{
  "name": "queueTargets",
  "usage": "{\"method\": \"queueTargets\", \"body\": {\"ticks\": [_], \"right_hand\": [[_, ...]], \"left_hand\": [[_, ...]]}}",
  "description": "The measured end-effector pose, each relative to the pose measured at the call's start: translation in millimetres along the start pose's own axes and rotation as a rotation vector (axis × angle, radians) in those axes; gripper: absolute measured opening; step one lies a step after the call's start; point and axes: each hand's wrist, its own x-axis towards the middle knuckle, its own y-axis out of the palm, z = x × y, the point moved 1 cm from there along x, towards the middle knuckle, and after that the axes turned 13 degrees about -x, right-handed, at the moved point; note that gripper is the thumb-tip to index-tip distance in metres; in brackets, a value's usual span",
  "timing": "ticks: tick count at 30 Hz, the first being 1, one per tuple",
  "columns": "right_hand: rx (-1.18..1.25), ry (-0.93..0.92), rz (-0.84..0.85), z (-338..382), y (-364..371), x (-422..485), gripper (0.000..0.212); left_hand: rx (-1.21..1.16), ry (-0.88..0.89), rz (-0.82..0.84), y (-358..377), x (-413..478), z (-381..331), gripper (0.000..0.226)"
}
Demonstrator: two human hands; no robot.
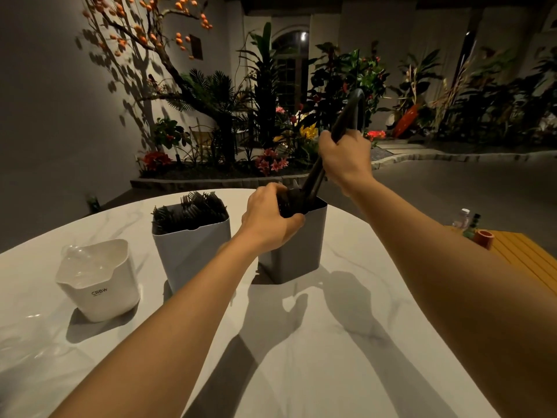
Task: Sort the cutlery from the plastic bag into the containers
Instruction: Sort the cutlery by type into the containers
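Here, both hands work at the dark container

The right hand (345, 158) clasps a bundle of black cutlery (346, 116), perhaps knives. The bundle is tilted, its lower ends inside the dark grey container (289, 260). The left hand (268, 218) grips that container's near rim, fingers curled over the black pieces inside. Just beside it, a light grey container (190, 254) holds black forks (193, 209). A white container (99, 294) holds the crumpled plastic bag (81, 260) on the marble table (301, 342).

just one head cam, wide-angle, looking forward and down over the bench (301, 342), arms reaching in from the bottom.
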Motion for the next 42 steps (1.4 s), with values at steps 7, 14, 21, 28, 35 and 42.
{"method": "queueTargets", "body": {"ticks": [7, 14, 21, 28, 35, 42], "right_hand": [[-0.07, -0.058, -0.004, -13.2, 12.6, -10.1, 0.037], [-0.234, -0.133, 0.07, -25.2, 17.8, -16.9, 0.036], [-0.462, -0.126, 0.32, -44.9, 32.0, -23.6, 0.042], [-0.399, -0.069, 0.354, -45.7, 33.6, -31.2, 0.082], [-0.391, -0.03, 0.277, -40.6, 30.1, -38.8, 0.1], [-0.185, 0.228, 0.373, -36.9, 29.7, -37.7, 0.087]], "left_hand": [[0.027, -0.008, -0.017, 6.3, 3.7, 6.9, 0.071], [0.034, -0.023, -0.027, 7.5, 4.4, 10.2, 0.071], [0.044, -0.008, -0.032, 6.4, 0.0, 9.3, 0.084], [0.059, -0.014, -0.009, 3.6, -5.8, 5.9, 0.095], [0.076, -0.034, 0.007, -2.5, -15.9, 0.0, 0.107], [0.077, -0.054, 0.011, -24.4, -33.8, -7.2, 0.104]]}}
